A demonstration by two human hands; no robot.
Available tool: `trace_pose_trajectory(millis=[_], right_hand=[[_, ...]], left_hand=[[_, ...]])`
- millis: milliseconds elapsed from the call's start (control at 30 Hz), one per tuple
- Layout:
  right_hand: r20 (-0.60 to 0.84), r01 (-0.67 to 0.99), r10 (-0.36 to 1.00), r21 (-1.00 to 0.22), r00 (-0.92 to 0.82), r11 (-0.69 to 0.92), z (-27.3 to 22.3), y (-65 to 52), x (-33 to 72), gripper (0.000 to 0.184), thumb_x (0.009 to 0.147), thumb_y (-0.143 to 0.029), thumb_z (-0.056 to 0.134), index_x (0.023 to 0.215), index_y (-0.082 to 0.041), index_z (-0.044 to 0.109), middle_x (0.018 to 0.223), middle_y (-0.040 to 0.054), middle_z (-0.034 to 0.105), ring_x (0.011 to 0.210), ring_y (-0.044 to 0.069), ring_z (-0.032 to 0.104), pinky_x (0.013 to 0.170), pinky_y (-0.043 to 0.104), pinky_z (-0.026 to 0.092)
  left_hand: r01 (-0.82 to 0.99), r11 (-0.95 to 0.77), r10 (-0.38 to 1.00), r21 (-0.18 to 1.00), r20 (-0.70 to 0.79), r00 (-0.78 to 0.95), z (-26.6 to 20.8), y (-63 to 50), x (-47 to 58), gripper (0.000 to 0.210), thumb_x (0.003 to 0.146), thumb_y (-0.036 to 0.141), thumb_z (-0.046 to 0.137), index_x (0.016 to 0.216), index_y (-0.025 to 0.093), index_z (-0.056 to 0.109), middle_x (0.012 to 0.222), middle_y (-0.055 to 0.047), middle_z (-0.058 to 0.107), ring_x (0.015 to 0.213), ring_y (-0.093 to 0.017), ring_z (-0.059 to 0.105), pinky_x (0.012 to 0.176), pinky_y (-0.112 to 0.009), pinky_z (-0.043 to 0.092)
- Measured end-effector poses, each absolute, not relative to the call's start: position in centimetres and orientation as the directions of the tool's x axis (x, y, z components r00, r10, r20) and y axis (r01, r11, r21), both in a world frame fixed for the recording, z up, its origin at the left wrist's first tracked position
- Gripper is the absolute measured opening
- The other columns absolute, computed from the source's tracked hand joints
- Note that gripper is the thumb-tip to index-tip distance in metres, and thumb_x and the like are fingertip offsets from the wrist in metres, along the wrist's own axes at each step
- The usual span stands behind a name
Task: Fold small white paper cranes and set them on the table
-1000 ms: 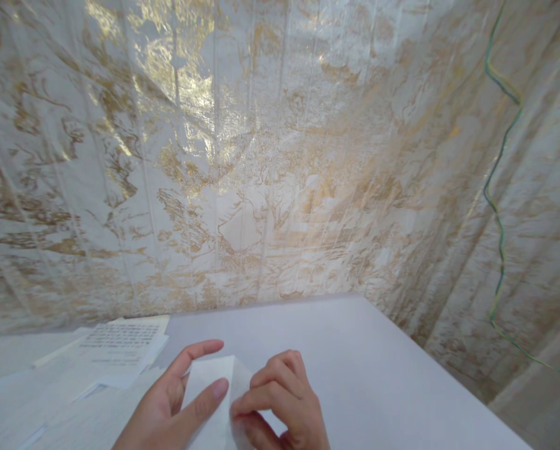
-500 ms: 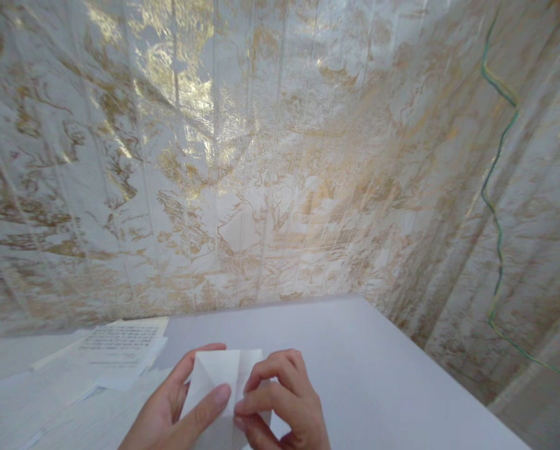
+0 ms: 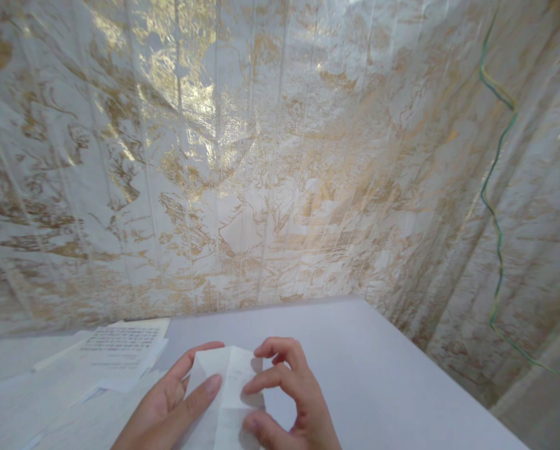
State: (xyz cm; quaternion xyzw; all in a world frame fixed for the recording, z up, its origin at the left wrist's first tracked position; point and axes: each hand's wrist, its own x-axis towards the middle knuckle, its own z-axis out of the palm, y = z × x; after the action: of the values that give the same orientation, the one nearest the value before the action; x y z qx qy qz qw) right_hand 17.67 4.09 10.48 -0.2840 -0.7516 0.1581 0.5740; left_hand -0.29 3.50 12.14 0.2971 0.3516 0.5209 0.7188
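A small sheet of white paper [image 3: 230, 400], creased lengthwise and crosswise, is held up at the bottom centre. My left hand [image 3: 172, 400] grips it from the left, thumb pressed on the near face and fingers behind. On the right side, my right hand [image 3: 292, 390] has its fingers curved and spread apart; thumb and fingertips touch or hover at the paper's right part, without a visible pinch. The paper's lower end runs out of the picture.
A white table [image 3: 364, 369] lies under my hands, its right edge slanting down. Loose sheets, one with printed lines [image 3: 125, 344], lie at left. Behind hangs a shiny gold-patterned sheet [image 3: 242, 175]; a green-yellow wire [image 3: 498, 231] dangles at right.
My right fingers have parted from their pinch near the paper's middle and shifted toward its right edge. The paper's right part has opened out, showing a cross crease. My left hand keeps its hold.
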Motion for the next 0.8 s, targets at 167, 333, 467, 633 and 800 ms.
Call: trace_pose_trajectory(millis=[167, 333, 467, 633, 800], right_hand=[[0.699, 0.129, 0.674, -0.666, -0.239, 0.735, 10.0, 4.3, 17.5, 0.040, 0.086, -0.065, 0.065, 0.099, -0.027, 0.068, 0.139, 0.0095, 0.050, 0.116, 0.024, 0.058, 0.098, 0.033, 0.047], [0.755, 0.146, 0.625, -0.607, -0.200, 0.781, 9.4, 4.5, 17.5, 0.026, 0.096, -0.051, 0.058, 0.101, -0.027, 0.065, 0.131, 0.0079, 0.055, 0.083, 0.014, 0.063, 0.084, 0.027, 0.052], [0.769, 0.190, 0.580, -0.548, -0.269, 0.814, 9.3, 4.7, 17.9, 0.033, 0.090, -0.055, 0.065, 0.109, -0.029, 0.064, 0.136, 0.0086, 0.051, 0.093, 0.019, 0.062, 0.088, 0.030, 0.052], [0.735, 0.184, 0.605, -0.578, -0.306, 0.795, 9.3, 4.5, 17.6, 0.046, 0.083, -0.060, 0.072, 0.116, -0.030, 0.061, 0.143, 0.0088, 0.046, 0.107, 0.023, 0.062, 0.096, 0.032, 0.050], [0.762, 0.218, 0.606, -0.566, -0.230, 0.795, 9.7, 4.1, 17.6, 0.038, 0.094, -0.060, 0.056, 0.111, -0.027, 0.064, 0.140, 0.0105, 0.050, 0.112, 0.023, 0.061, 0.096, 0.033, 0.050]], left_hand=[[-0.532, 0.325, 0.940, 0.782, -0.206, 0.271, 12.4, 3.7, -1.0, 0.102, 0.068, 0.031, 0.090, 0.148, 0.030, 0.027, 0.101, -0.006, 0.080, 0.072, -0.028, 0.077, 0.061, -0.035, 0.059], [-0.537, 0.350, 0.935, 0.768, -0.246, 0.257, 12.5, 3.7, -0.9, 0.103, 0.063, 0.030, 0.093, 0.147, 0.026, 0.034, 0.097, -0.004, 0.081, 0.064, -0.022, 0.075, 0.064, -0.030, 0.059], [-0.508, 0.361, 0.932, 0.782, -0.275, 0.238, 13.1, 3.6, -0.8, 0.097, 0.056, 0.036, 0.096, 0.141, 0.023, 0.049, 0.097, -0.005, 0.082, 0.082, -0.029, 0.077, 0.068, -0.030, 0.059], [-0.507, 0.335, 0.942, 0.794, -0.288, 0.171, 13.4, 3.5, -0.8, 0.097, 0.058, 0.035, 0.094, 0.143, 0.026, 0.048, 0.101, -0.006, 0.082, 0.086, -0.033, 0.078, 0.067, -0.034, 0.061], [-0.514, 0.315, 0.948, 0.798, -0.288, 0.134, 13.3, 3.5, -0.6, 0.096, 0.059, 0.034, 0.094, 0.143, 0.027, 0.049, 0.098, -0.006, 0.082, 0.085, -0.033, 0.078, 0.066, -0.034, 0.061]])
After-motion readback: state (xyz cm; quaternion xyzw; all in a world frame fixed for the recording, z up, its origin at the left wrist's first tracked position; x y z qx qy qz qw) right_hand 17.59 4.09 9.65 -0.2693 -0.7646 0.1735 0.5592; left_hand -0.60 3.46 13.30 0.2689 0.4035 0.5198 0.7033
